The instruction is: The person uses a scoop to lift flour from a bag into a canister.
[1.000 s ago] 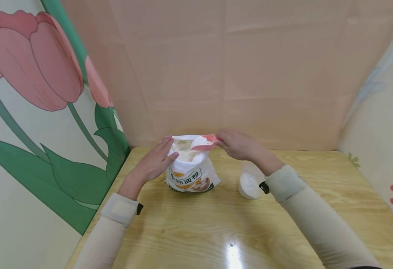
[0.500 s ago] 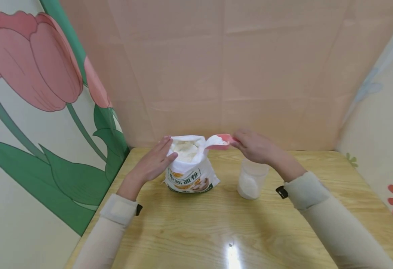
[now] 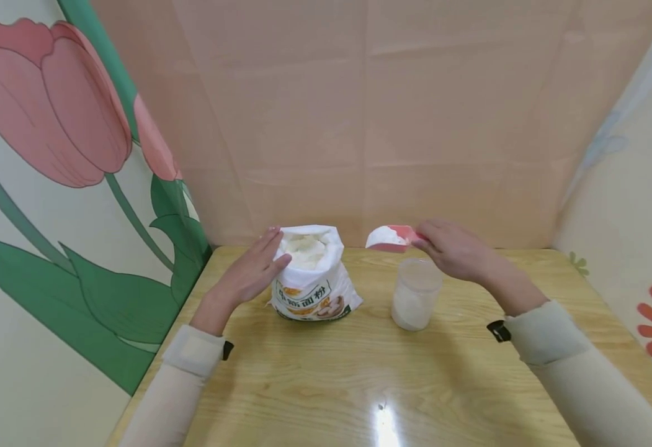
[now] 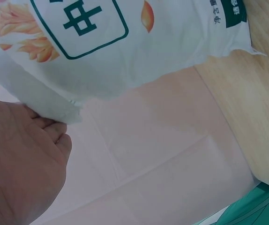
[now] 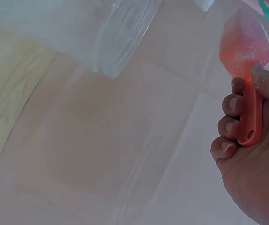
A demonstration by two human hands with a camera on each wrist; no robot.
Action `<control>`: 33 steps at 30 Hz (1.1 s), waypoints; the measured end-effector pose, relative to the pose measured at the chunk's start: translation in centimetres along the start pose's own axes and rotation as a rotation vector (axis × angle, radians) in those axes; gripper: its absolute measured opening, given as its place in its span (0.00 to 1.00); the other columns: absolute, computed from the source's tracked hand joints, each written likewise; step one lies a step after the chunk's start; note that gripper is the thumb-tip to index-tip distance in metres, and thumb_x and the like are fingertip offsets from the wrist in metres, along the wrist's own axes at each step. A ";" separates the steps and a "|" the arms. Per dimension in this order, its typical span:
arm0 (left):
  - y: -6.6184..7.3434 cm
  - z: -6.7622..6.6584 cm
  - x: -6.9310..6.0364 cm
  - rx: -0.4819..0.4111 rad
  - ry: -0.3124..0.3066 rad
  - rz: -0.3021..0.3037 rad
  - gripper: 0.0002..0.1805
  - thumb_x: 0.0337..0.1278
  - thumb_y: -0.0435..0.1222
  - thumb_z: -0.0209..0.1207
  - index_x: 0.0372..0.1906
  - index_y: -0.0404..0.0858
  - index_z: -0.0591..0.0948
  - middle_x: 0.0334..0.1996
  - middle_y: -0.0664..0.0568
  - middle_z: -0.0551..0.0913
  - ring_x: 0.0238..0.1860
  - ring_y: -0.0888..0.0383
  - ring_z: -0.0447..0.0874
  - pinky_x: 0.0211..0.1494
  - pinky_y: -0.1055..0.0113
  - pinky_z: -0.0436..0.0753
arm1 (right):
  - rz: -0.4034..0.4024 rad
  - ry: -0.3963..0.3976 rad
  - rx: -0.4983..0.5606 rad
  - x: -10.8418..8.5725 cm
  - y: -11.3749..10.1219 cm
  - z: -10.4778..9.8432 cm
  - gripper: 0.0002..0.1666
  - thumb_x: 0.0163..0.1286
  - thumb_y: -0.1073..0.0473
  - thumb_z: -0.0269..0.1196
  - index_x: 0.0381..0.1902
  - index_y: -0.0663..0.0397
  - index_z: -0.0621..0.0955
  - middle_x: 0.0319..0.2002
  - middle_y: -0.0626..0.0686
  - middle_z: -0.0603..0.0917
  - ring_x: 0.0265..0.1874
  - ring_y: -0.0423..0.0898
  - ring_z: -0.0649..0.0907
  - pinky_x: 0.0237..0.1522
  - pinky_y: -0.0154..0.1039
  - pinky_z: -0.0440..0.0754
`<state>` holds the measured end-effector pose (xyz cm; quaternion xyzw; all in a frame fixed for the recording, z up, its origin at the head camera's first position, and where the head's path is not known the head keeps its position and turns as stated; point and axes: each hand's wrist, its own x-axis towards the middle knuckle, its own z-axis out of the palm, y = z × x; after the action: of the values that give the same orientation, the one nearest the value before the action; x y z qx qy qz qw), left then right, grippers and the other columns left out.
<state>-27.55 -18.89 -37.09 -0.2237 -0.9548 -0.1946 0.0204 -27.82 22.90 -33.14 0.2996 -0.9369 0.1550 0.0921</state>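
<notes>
A white flour bag (image 3: 317, 292) stands with its mouth open and flour (image 3: 306, 248) inside. My left hand (image 3: 250, 273) rests against the left side of its rim, fingers extended and thumb spread; in the left wrist view the bag's edge partly covers the fingertips. My right hand (image 3: 456, 251) grips a pink scoop (image 5: 246, 51) by its handle. White flour is heaped in the scoop, held above and a little left of a clear jar (image 3: 417, 298) with pale powder in its lower part. Some powder dusts my right thumb in the right wrist view.
The jar stands on the wooden table (image 3: 314, 379), right of the bag, its mouth uncovered. A pinkish sheet (image 3: 359, 124) hangs along the table's back edge. Walls with painted flowers (image 3: 52, 105) flank the table.
My right hand has carried the loaded scoop from the bag's mouth rightward, over toward the jar. The left hand stays at the bag's rim.
</notes>
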 end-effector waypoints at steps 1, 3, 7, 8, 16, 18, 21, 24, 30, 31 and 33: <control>0.0 0.0 0.0 0.001 0.001 0.001 0.46 0.74 0.67 0.27 0.82 0.40 0.45 0.83 0.54 0.37 0.82 0.57 0.31 0.82 0.54 0.45 | 0.004 0.006 -0.002 -0.3 0.2 -0.1 0.09 0.80 0.56 0.56 0.37 0.52 0.75 0.29 0.48 0.72 0.31 0.47 0.71 0.37 0.42 0.69; -0.1 0.0 0.0 0.001 0.002 0.002 0.46 0.74 0.67 0.27 0.82 0.40 0.45 0.83 0.54 0.37 0.82 0.57 0.31 0.82 0.53 0.45 | 0.008 0.020 -0.009 -0.8 0.5 -0.2 0.09 0.79 0.55 0.57 0.37 0.52 0.76 0.30 0.48 0.73 0.32 0.47 0.72 0.37 0.43 0.70; -0.1 0.1 0.0 -0.004 0.006 0.002 0.46 0.74 0.67 0.27 0.82 0.40 0.45 0.83 0.54 0.37 0.82 0.57 0.31 0.82 0.53 0.46 | 0.011 0.036 -0.018 -1.7 1.1 -0.3 0.08 0.79 0.55 0.58 0.40 0.53 0.78 0.32 0.48 0.75 0.35 0.47 0.73 0.39 0.44 0.72; -0.1 0.1 0.0 -0.005 0.007 0.003 0.46 0.74 0.67 0.27 0.82 0.40 0.45 0.83 0.53 0.37 0.82 0.56 0.32 0.82 0.53 0.46 | 0.013 0.036 -0.021 -1.9 1.3 -0.4 0.08 0.78 0.55 0.58 0.40 0.53 0.78 0.33 0.48 0.76 0.35 0.47 0.73 0.39 0.45 0.73; 0.0 0.1 0.0 -0.011 0.009 -0.001 0.46 0.74 0.67 0.27 0.82 0.40 0.45 0.83 0.53 0.38 0.82 0.53 0.34 0.82 0.52 0.46 | 0.008 0.068 -0.033 -3.3 2.6 -0.2 0.05 0.76 0.58 0.60 0.40 0.53 0.79 0.32 0.47 0.75 0.35 0.46 0.74 0.39 0.45 0.74; -0.1 0.1 0.0 -0.011 0.008 -0.005 0.46 0.74 0.67 0.26 0.82 0.40 0.45 0.83 0.53 0.38 0.82 0.54 0.33 0.82 0.52 0.45 | 0.011 0.073 -0.037 -3.6 2.8 -0.1 0.06 0.77 0.57 0.59 0.39 0.53 0.79 0.31 0.46 0.75 0.34 0.46 0.74 0.38 0.44 0.73; 0.0 0.1 0.0 -0.014 0.008 -0.006 0.46 0.74 0.67 0.26 0.82 0.40 0.45 0.83 0.53 0.38 0.82 0.55 0.32 0.82 0.53 0.45 | 0.035 0.063 -0.033 -4.2 3.0 -0.1 0.08 0.78 0.56 0.58 0.39 0.52 0.79 0.31 0.46 0.75 0.33 0.46 0.73 0.38 0.43 0.73; 0.0 0.1 -0.1 -0.016 0.013 -0.001 0.46 0.74 0.67 0.27 0.82 0.40 0.46 0.83 0.52 0.38 0.82 0.53 0.34 0.82 0.52 0.45 | 0.041 0.059 -0.030 -4.7 3.3 0.0 0.08 0.78 0.55 0.58 0.39 0.52 0.79 0.31 0.46 0.76 0.34 0.46 0.74 0.38 0.45 0.74; 0.0 0.1 -0.1 -0.013 0.009 -0.009 0.45 0.74 0.67 0.26 0.82 0.41 0.45 0.83 0.53 0.38 0.82 0.55 0.32 0.82 0.53 0.45 | 0.019 0.078 -0.037 -5.5 3.8 0.5 0.07 0.77 0.56 0.60 0.39 0.53 0.80 0.29 0.45 0.75 0.32 0.45 0.74 0.37 0.44 0.74; 0.0 0.2 -0.1 -0.014 0.007 -0.011 0.45 0.74 0.67 0.26 0.82 0.41 0.44 0.83 0.54 0.37 0.82 0.56 0.31 0.82 0.53 0.45 | 0.012 0.085 -0.036 -5.6 3.9 0.6 0.06 0.76 0.57 0.60 0.38 0.52 0.79 0.29 0.45 0.74 0.31 0.44 0.73 0.36 0.43 0.74; 0.0 0.2 -0.1 -0.018 0.007 -0.014 0.45 0.74 0.67 0.26 0.82 0.41 0.45 0.83 0.54 0.37 0.82 0.57 0.31 0.82 0.53 0.45 | -0.003 0.098 -0.034 -5.8 4.1 0.8 0.05 0.75 0.59 0.62 0.38 0.52 0.80 0.29 0.44 0.74 0.31 0.44 0.73 0.36 0.43 0.74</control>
<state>-27.46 -18.82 -37.23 -0.2166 -0.9545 -0.2040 0.0204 -25.64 28.87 -36.37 0.2916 -0.9333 0.1533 0.1430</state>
